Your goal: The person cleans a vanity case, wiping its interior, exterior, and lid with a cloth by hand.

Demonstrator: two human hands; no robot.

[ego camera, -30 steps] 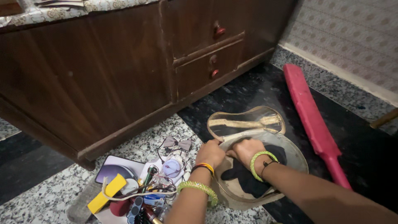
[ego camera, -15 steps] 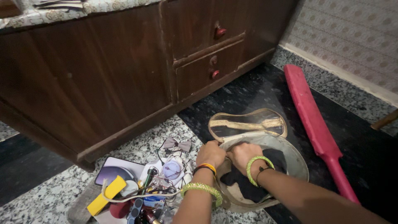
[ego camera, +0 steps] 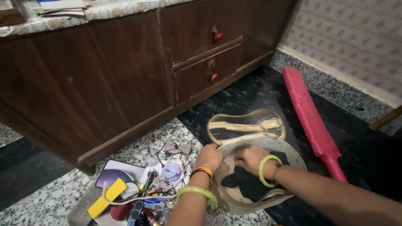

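A round beige pouch point(ego camera: 293, 155) with a clear flip-up lid point(ego camera: 246, 124) lies open on the floor. My left hand point(ego camera: 209, 157) grips its left rim. My right hand point(ego camera: 250, 159), with a green bangle at the wrist, reaches inside and presses on a black cloth point(ego camera: 245, 183) that fills the pouch. Whether the fingers hold the cloth is blurred.
A dark wooden cabinet point(ego camera: 125, 71) with two red-knobbed drawers stands ahead. A red plastic bat point(ego camera: 312, 119) lies on the dark floor at right. Left of the pouch lies a heap of small items: a grey bow point(ego camera: 177, 147), a tablet point(ego camera: 113, 173), a yellow block point(ego camera: 108, 198), cords.
My right hand has shifted slightly right and deeper into the pouch, and the view has tilted a little. My left hand has stayed on the rim.
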